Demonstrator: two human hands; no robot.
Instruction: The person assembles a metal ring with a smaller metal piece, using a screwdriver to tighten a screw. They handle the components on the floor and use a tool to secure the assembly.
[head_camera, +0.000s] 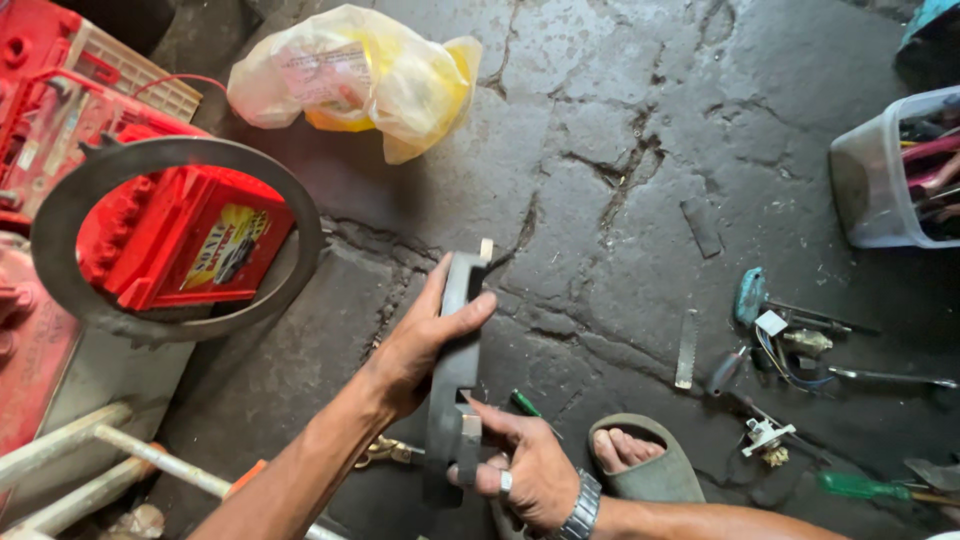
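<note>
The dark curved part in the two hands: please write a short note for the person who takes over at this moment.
Left hand: grips the upper half of the dark curved part, thumb over its edge, and holds it on edge above the cracked floor.
Right hand: fingers pinch the small clip-like piece low on the same part.
Nearby: green-handled screwdriver on the floor just right of the part; more small tools and wired pieces further right; clear tub of tools at the right edge; red battery behind a grey metal ring at left.
Done and left: not readable from this view; the part is held, not set down.
</note>
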